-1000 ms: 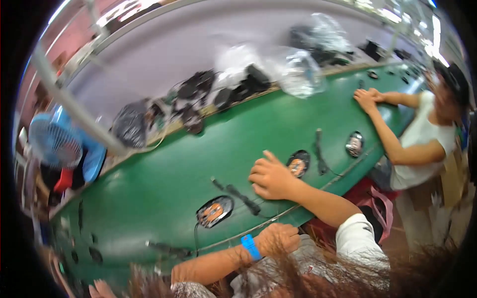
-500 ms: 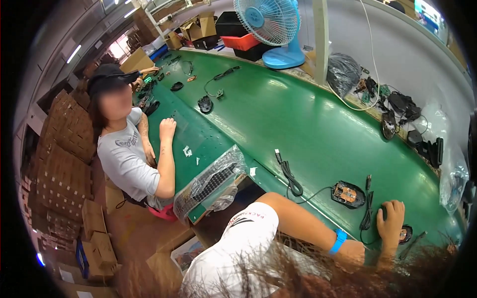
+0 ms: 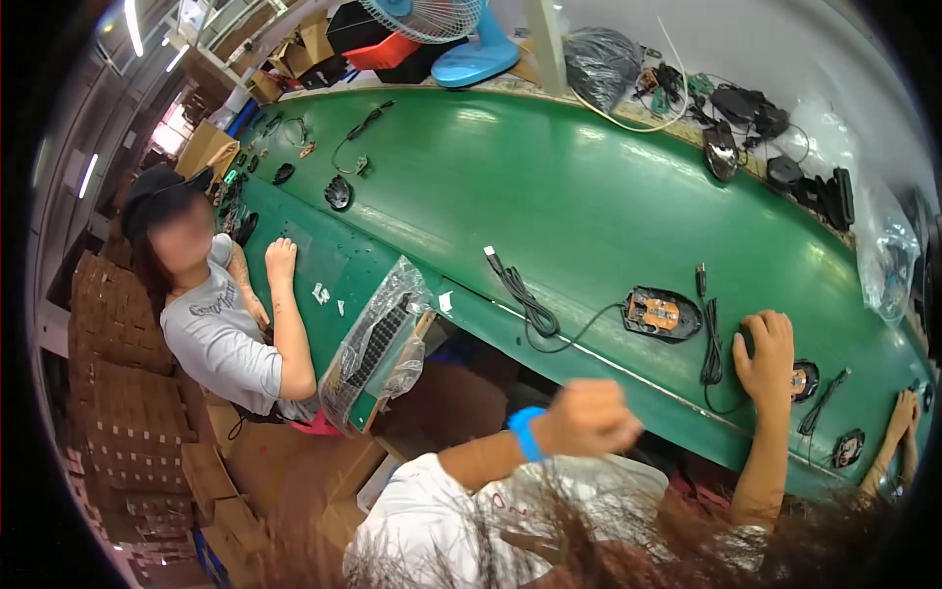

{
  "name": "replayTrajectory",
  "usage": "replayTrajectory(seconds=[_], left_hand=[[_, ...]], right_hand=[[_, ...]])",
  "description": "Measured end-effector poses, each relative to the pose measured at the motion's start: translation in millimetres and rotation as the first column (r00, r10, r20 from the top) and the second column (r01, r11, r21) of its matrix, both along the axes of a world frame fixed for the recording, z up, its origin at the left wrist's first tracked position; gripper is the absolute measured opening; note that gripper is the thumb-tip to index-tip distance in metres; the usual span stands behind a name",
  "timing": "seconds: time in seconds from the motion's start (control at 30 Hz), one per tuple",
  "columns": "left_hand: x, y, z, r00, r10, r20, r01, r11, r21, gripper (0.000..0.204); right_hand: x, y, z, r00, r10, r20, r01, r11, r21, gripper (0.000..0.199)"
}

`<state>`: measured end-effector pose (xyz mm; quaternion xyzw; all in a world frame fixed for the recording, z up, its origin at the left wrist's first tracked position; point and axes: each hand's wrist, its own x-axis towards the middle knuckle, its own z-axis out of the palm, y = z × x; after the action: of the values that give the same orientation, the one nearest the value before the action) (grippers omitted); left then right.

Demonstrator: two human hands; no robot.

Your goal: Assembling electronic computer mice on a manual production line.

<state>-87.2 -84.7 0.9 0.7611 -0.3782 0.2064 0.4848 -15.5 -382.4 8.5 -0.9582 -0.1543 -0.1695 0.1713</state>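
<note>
My left hand (image 3: 592,417), with a blue wristband at its wrist, is raised in front of my white shirt, off the bench edge. Its fingers are curled in and slightly blurred; whatever they may hold is hidden. On the green bench my right hand (image 3: 768,348) closes over a dark rounded computer mouse part (image 3: 748,341), mostly covered by the fingers. To its left lie a coiled black USB cable (image 3: 712,353) and an opened mouse base (image 3: 663,314) with a copper-brown inside. Another opened mouse base (image 3: 804,381) sits just right of my right wrist.
A second coiled cable (image 3: 530,306) lies farther left. At the left edge sits a co-worker (image 3: 228,324) beside a plastic-wrapped keyboard (image 3: 381,344). Another person's hands (image 3: 903,417) show at far right, near a mouse base (image 3: 848,449). A blue fan (image 3: 476,61) stands behind.
My left hand has drawn back leftward from the right part of the bench to before my body. My right hand stays over the dark mouse part. The view has shifted to the right.
</note>
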Motion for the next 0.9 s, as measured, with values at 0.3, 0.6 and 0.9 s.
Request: replayTrajectory(seconds=[0.3, 0.6, 0.9], left_hand=[[11.1, 82.8, 7.8, 0.812, 0.584, 0.017, -0.541, 0.741, 0.398, 0.029], [32.0, 80.7, -6.7, 0.8, 0.599, -0.023, -0.552, 0.751, 0.362, 0.027], [49.6, 82.7, -19.0, 0.777, 0.629, 0.0, -0.599, 0.74, 0.306, 0.023]], right_hand=[[-6.9, -6.2, -3.4, 0.999, -0.048, 0.003, 0.048, 0.996, -0.074, 0.019], [-6.8, -10.2, -6.7, 0.999, -0.045, 0.029, 0.047, 0.997, -0.066, 0.02], [-6.1, -9.7, -6.0, 0.997, -0.055, 0.052, 0.057, 0.997, -0.044, 0.018]])
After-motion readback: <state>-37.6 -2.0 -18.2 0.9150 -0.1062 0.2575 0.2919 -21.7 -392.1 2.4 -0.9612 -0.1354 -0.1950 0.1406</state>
